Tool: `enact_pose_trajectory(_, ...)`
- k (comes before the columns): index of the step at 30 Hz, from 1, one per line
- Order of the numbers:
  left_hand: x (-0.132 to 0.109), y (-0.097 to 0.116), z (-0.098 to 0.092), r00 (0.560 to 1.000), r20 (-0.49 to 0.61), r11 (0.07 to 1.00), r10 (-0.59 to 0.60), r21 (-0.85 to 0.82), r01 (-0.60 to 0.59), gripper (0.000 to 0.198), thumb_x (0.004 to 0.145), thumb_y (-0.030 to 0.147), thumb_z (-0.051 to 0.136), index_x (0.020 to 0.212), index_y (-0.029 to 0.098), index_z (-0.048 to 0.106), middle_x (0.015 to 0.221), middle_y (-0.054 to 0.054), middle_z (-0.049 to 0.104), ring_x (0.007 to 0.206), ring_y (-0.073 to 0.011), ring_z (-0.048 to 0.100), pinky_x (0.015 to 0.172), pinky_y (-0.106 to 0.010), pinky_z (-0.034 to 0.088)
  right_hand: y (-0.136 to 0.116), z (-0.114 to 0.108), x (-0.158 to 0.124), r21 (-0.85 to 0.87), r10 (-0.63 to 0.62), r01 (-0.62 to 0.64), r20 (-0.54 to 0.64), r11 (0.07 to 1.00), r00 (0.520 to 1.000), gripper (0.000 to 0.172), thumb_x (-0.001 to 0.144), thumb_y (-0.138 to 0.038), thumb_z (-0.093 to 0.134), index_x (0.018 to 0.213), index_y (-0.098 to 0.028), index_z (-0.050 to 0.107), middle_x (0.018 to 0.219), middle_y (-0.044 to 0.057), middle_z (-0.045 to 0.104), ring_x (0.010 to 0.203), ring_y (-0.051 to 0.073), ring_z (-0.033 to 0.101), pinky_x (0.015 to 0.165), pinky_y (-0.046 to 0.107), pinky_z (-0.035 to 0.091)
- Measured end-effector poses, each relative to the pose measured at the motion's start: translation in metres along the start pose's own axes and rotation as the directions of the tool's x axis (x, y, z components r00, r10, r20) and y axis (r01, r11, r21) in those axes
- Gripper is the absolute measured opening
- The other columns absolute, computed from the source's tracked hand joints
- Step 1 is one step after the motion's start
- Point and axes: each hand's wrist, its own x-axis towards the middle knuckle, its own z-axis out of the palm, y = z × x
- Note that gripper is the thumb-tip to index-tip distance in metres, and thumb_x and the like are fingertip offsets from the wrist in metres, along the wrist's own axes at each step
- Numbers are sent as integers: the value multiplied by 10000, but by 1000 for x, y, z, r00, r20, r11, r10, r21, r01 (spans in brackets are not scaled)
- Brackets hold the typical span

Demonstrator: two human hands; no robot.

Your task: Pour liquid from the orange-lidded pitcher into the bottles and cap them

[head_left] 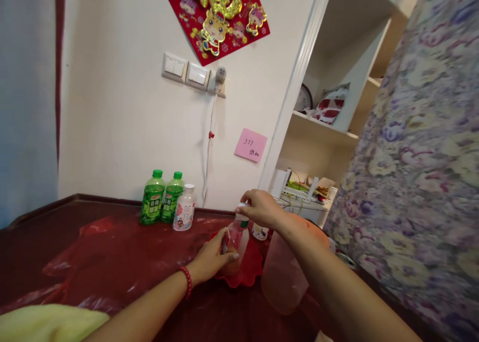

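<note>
Left hand (215, 256) wrapped round bottle (234, 238) at red tray (250, 271); hold steady, no squeezing; orange bin (283, 268) just beside, avoid knocking; right hand (264, 209) pinching white cap (242, 214); keep fingertips square, wrist level; green bottles (152, 200) farther off, by wall (112, 122).

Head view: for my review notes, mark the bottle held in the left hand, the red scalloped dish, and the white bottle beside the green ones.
Held bottle (234, 239): head view, on its body.
Red scalloped dish (253, 269): head view, bare inner surface.
White bottle (184, 210): head view, mid-body.
</note>
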Motion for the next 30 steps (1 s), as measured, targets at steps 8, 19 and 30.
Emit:
enact_pose_trajectory(8, 4, -13, 3, 1000, 8, 999, 14, -38, -14, 740, 802, 433, 707, 1456, 264, 406, 1377, -116, 619, 1272, -336, 567, 1079, -477, 424, 12, -2, 2, 223, -91, 68, 92, 972, 992, 410, 786, -104, 669, 1179, -206, 725, 1185, 59, 729, 1000, 177, 675, 863, 273, 505)
enact_pose_trajectory(19, 2, -7, 2, 1000, 9, 1000, -6, 6, 6, 720, 804, 424, 699, 1437, 249, 405, 1276, -89, 672, 1208, -317, 600, 1038, -434, 460, 7, -12, -1, 285, -70, 27, 141, 958, 988, 450, 789, -37, 619, 1215, -160, 697, 1203, 91, 713, 948, 181, 680, 843, 300, 533)
enact_pose_trajectory(30, 0, -5, 2, 1000, 6, 1000, -17, -7, 17, 742, 795, 417, 714, 1449, 257, 404, 1317, -98, 653, 1232, -326, 587, 1050, -447, 452, 6, -14, 1, 169, -139, 114, 141, 979, 980, 359, 798, -70, 694, 1117, -222, 761, 1165, 76, 705, 1049, 192, 641, 915, 303, 484)
